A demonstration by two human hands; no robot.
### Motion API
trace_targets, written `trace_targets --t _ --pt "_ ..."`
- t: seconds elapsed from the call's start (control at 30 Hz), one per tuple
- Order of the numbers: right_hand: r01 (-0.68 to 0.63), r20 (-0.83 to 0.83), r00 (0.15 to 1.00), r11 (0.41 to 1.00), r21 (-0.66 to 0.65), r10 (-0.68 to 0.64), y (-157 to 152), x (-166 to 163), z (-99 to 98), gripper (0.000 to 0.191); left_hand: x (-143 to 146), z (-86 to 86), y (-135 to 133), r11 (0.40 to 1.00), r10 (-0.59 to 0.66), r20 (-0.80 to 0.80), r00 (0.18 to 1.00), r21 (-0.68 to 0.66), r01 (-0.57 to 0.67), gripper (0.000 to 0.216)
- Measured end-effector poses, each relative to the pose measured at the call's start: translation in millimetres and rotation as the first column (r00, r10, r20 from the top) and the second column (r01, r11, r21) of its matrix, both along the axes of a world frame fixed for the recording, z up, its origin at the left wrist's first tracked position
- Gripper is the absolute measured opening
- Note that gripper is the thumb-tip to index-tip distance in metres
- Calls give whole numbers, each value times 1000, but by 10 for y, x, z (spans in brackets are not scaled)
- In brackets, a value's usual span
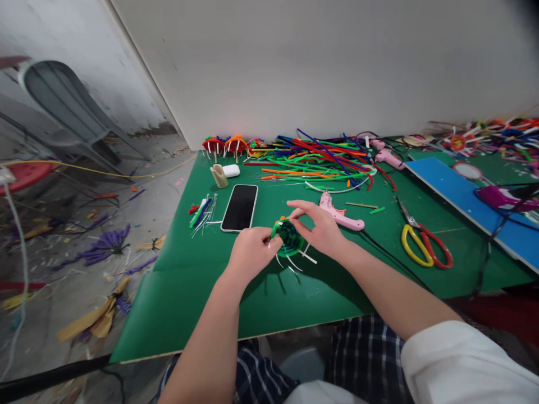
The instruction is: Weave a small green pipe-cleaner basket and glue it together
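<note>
We could nudge the phone (pixel 241 207) if our left hand (pixel 254 251) swung outward; we could drop the disc (pixel 291 240), held above the surface (pixel 202 303) between our hands, if the pinch slackened; we could brush the glue gun (pixel 340 217) if our right hand (pixel 319 225) drifted. Palm down, our left fingers pinch its left edge; our right bend inward at its far rim, whether gripping we cannot tell.

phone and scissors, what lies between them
In the head view, from the phone: the green woven piece, the right hand at its edge, then the pink glue gun.
</note>
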State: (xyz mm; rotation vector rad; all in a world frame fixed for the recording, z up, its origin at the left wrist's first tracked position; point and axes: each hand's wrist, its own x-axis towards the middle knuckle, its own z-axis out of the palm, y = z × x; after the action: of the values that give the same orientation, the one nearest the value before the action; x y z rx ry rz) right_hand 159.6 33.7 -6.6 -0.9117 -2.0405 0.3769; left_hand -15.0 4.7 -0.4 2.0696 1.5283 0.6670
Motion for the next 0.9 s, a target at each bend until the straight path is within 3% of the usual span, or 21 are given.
trace_targets --t 0.27,0.5,0.6,0.7,0.9 --pt "-3 1 1000 997 -73 3 -6 5 15 39 -2 15 1 992 -48 20 999 -118 50 34" --pt "-38 52 998 990 -137 46 18 42 38 47 -236 203 -31 936 -143 106 984 -308 169 35" --pt "-52 100 993 987 -153 68 19 46 40 50 -339 255 -31 930 -93 176 980 -337 149 32" --pt "-78 147 984 984 -159 102 16 45 29 51 -352 235 -17 943 -32 170 985 -322 86 33" --pt "-139 219 960 976 -170 175 -7 28 24 49 -219 113 6 925 -137 100 985 -344 163 38"
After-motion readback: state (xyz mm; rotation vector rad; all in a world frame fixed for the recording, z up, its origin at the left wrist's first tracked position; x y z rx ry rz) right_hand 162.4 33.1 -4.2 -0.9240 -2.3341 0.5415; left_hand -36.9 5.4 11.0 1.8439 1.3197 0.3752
